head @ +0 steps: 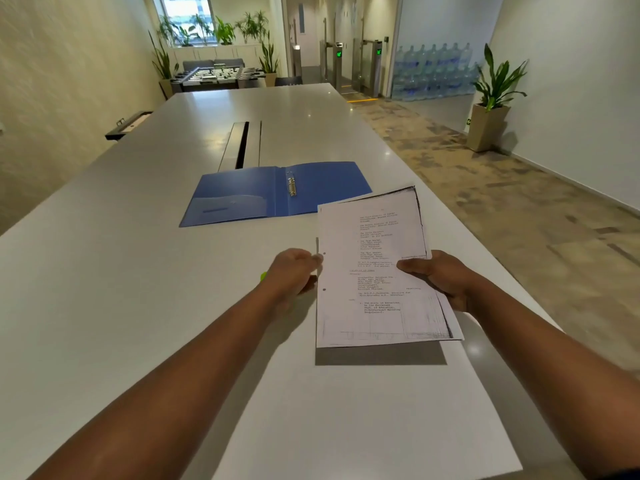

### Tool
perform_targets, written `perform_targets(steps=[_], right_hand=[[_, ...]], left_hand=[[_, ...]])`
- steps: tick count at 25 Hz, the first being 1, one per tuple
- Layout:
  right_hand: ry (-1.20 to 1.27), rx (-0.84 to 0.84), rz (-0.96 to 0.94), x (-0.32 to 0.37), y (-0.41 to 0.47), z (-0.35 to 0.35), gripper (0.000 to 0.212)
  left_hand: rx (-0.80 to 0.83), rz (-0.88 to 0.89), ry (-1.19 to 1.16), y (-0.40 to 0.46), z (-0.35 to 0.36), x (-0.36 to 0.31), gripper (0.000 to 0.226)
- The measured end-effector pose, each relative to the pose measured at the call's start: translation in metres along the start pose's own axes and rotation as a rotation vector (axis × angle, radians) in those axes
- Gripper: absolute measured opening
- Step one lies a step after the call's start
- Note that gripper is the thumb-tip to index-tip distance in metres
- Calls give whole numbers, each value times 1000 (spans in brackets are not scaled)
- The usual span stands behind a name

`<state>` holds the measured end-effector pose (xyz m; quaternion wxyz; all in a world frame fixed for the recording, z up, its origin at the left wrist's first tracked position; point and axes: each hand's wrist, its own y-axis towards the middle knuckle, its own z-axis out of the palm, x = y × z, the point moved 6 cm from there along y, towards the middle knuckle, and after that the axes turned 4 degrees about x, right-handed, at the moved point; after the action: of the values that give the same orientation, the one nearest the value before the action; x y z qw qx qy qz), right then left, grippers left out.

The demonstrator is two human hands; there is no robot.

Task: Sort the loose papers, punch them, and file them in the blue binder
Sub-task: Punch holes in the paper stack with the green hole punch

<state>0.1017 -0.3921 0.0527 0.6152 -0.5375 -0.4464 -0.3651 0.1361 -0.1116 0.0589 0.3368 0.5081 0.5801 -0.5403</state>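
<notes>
Both bare forearms are reaching in from the bottom corners of the frame and meeting around a stack of papers (377, 271) right of center. The right hand (441, 277) is gripping the stack's right edge, thumb lying flat across the printed top page and the other fingers tucked underneath. The left hand (294, 273) is pinching the left edge right by the two punched holes, knuckles facing up, wrist bent a bit inward. The stack is floating above the white table (138, 271), tilted, throwing a dark shadow just below it. Something small and green (263, 276) is peeking out behind the left wrist, maybe a pen or highlighter, too hidden to say. The blue binder (277, 192) is lying wide open in the middle of the frame, just beyond the papers, metal rings (291, 184) showing near its spine.
</notes>
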Motion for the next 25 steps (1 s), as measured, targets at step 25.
perform_targets(steps=[25], right_hand=[[-664, -655, -19, -38, -29, -160, 64]], left_hand=[[-192, 222, 556, 12, 185, -7, 51]])
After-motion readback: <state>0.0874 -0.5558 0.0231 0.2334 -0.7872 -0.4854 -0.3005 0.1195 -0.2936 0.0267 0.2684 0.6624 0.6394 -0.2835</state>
